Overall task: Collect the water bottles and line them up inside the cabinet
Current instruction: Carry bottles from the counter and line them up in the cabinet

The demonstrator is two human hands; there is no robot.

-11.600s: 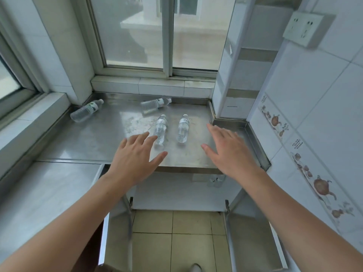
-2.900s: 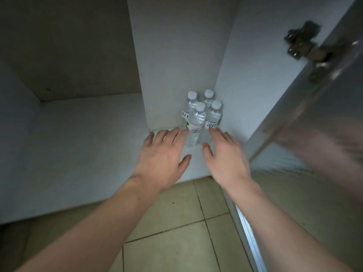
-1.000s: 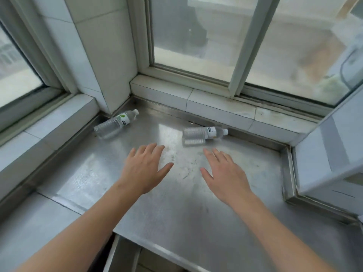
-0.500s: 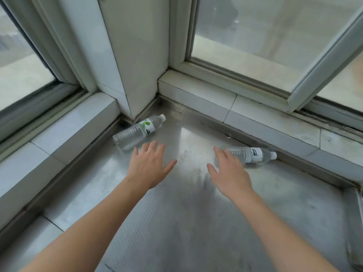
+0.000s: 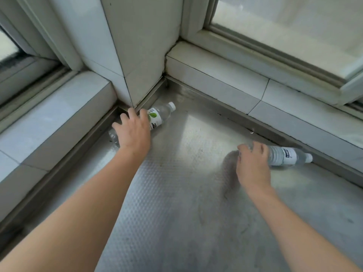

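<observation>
Two clear bottles lie on their sides on a steel counter [image 5: 186,193]: the left bottle [image 5: 157,116] at 11 o'clock in the tiled corner, cap toward 1 o'clock; the right bottle [image 5: 284,158] at 3 o'clock beside the window ledge [image 5: 216,79], cap rightward. The left hand [image 5: 133,130] lies over the first bottle, fingers spread and bent round it. The right hand [image 5: 252,165] curls onto the second's base. Both bottles have white caps and labels.

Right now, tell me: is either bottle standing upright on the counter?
No. Both bottles lie on their sides on the counter, one under each hand.
</observation>
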